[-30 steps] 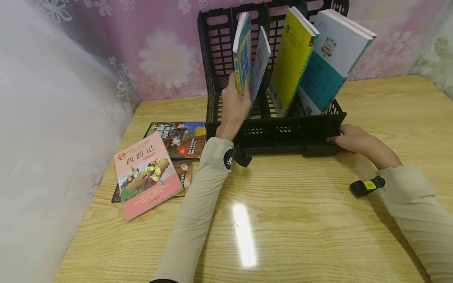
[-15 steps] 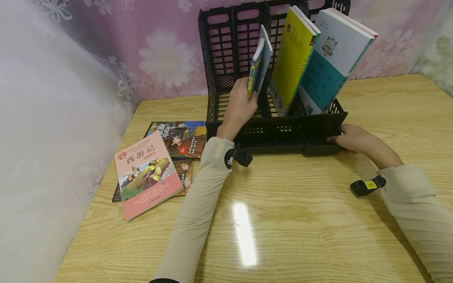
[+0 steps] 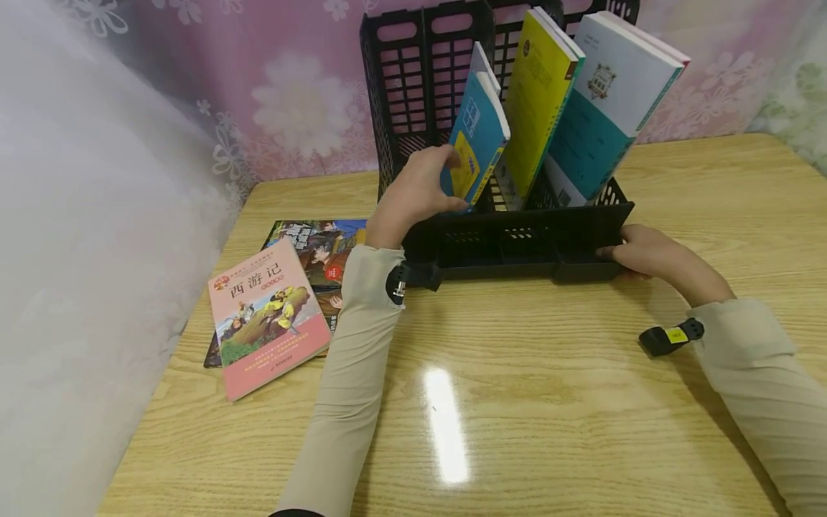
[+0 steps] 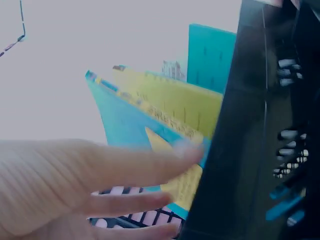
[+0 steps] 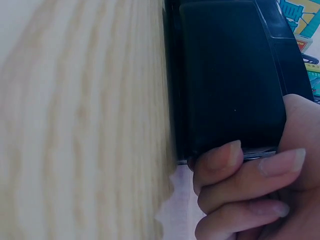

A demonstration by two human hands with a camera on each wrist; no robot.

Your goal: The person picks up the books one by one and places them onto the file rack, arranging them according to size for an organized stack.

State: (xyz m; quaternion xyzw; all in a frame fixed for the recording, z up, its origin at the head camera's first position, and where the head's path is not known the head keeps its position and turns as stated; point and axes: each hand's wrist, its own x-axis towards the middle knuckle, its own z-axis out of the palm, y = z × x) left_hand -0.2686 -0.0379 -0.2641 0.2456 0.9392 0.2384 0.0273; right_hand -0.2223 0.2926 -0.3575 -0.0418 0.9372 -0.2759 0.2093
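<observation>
A blue-and-yellow book (image 3: 481, 118) leans to the right inside a black book rack (image 3: 497, 244), resting against a thin pale book (image 3: 486, 63). My left hand (image 3: 420, 190) is at the book's left side, its fingers and thumb extended and spread. In the left wrist view, the thumb (image 4: 165, 160) lies in front of the blue-and-yellow book (image 4: 117, 122); whether it touches is unclear. My right hand (image 3: 665, 262) grips the rack's front right corner, thumb over the edge. The right wrist view shows its curled fingers (image 5: 235, 187) at the rack's end (image 5: 232, 80).
A yellow book (image 3: 539, 100) and a white-and-teal book (image 3: 597, 115) lean in the rack's right compartments. On the wooden table (image 3: 549, 402), a pink book (image 3: 271, 323) overlaps dark comic-style books (image 3: 323, 251) at left. A flowered curtain (image 3: 304, 100) hangs behind.
The blue-and-yellow book has gone right and tilted against the pale book. My left hand has let it go, its fingers spreading and drawing slightly left. My right hand stays on the rack.
</observation>
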